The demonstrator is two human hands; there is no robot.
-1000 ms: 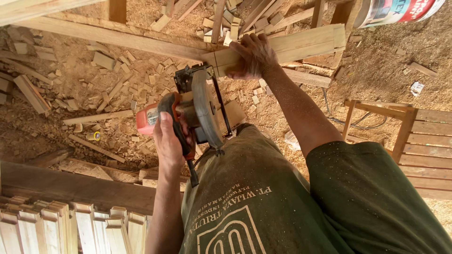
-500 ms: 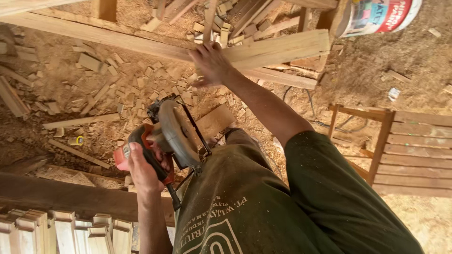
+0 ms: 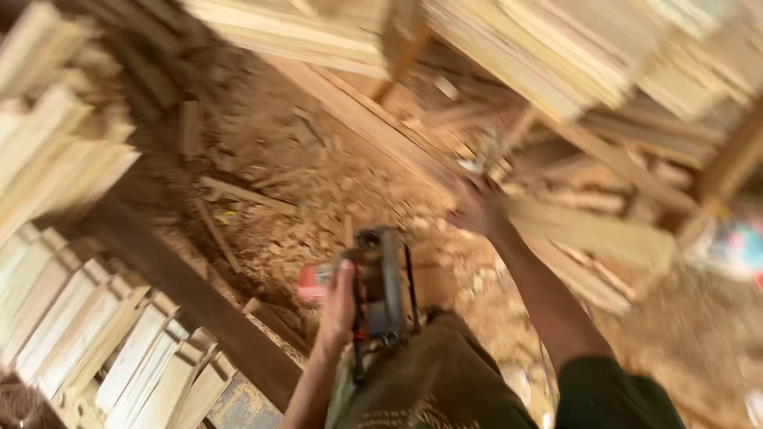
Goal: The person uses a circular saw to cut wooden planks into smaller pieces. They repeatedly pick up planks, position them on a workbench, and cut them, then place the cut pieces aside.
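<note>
A sawdust-strewn dirt floor (image 3: 302, 183) littered with offcuts is seen, blurred, with pale cut wooden slats (image 3: 95, 349) stacked at the left. The red-and-grey handheld circular saw (image 3: 373, 286) is gripped by the left hand (image 3: 340, 306), fingers clenched around its handle, above the lap. The right hand (image 3: 477, 208) is pressed on the long pale wooden plank (image 3: 588, 234); its fingers cannot be told. A slipped plank could bring the hand near the blade.

Circular saw (image 3: 380, 280) in left hand (image 3: 340, 306), low centre, above the person's lap. Right hand (image 3: 479, 208) ahead and to the right, on a long plank (image 3: 592, 232). Cut slats (image 3: 119, 349) stacked left, beam (image 3: 199, 302) between slats and saw. Offcuts (image 3: 254, 199) on floor beyond.
</note>
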